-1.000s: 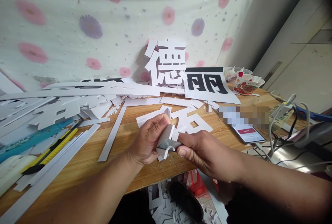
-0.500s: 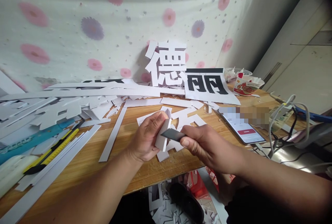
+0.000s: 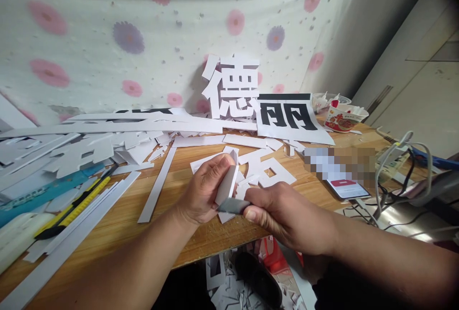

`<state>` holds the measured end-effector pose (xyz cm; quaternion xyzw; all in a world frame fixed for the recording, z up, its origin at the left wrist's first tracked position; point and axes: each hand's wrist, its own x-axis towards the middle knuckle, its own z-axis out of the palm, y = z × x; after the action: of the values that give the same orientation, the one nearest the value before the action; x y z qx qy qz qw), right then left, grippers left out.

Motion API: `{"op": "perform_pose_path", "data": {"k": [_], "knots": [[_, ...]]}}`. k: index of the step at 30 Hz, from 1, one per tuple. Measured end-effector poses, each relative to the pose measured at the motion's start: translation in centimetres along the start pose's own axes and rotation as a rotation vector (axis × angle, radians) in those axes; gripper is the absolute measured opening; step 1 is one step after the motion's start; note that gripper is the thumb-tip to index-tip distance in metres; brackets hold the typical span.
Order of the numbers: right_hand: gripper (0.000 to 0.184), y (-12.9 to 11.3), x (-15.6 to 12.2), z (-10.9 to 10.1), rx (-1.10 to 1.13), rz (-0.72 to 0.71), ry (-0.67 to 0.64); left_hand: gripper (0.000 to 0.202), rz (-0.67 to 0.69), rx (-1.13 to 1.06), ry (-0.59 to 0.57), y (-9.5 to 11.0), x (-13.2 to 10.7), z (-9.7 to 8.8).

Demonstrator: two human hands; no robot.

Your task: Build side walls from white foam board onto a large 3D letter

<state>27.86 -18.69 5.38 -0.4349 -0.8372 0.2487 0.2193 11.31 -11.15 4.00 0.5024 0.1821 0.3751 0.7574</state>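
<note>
1. Toward you from the upright white 德 cut-out (image 3: 239,94), your left hand (image 3: 205,190) was closed around a tilted white foam-board piece (image 3: 227,186), its thumb near the upper end, above the wooden table (image 3: 172,236).
2. Likewise on your side of the 德 cut-out, your right hand (image 3: 289,214) gripped a flat grey blade (image 3: 234,206) between thumb and fingers. You had that blade crossing the lower end of the piece; whether its edge had bitten in, I cannot tell.
3. Between the 德 cut-out and your hands, a flat board shape with a square hole (image 3: 286,174) lay on the wood, partly behind your right hand.
4. Left of the 德 cut-out and nearer you, you had a narrow white strip (image 3: 157,184) and, farther left, a yellow-and-black utility knife (image 3: 77,207).
5. Just right of the 德 cut-out was a sheet printed with a black 丽 (image 3: 287,118); beyond it stood a red-and-white paper bowl (image 3: 344,121).
6. Right of the 德 cut-out and nearer you, a smartphone (image 3: 344,186) lay screen up, partly blurred.
</note>
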Motion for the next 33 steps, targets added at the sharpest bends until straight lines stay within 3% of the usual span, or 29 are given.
{"op": "perform_pose_path", "data": {"k": [5, 12, 17, 24, 27, 30, 33], "knots": [[0.031, -0.2, -0.2, 0.3, -0.039, -0.064, -0.013, 0.040, -0.029, -0.008, 0.016, 0.1, 0.1, -0.1], [0.036, -0.3, 0.1, -0.6, 0.008, 0.059, 0.066, 0.042, 0.027, 0.015, 0.003, -0.2, 0.0, 0.1], [0.031, -0.4, 0.1, -0.4, 0.061, 0.011, 0.037, 0.043, 0.036, 0.034, 0.014, -0.1, -0.2, 0.4], [0.036, -0.4, -0.3, 1.6, -0.087, -0.083, -0.050, 0.040, -0.033, -0.057, 0.002, 0.0, 0.1, -0.1], [0.037, -0.5, -0.5, 1.4, -0.060, -0.133, -0.037, 0.039, -0.030, -0.037, 0.012, -0.1, 0.1, -0.2], [0.034, -0.2, -0.6, 0.0, 0.003, -0.143, 0.050, 0.037, -0.001, -0.005, 0.098, -0.1, 0.2, 0.1], [0.021, 0.5, -0.6, -1.4, -0.043, -0.144, 0.243, 0.036, 0.038, 0.021, 0.205, -0.1, 0.3, 0.4]]}}
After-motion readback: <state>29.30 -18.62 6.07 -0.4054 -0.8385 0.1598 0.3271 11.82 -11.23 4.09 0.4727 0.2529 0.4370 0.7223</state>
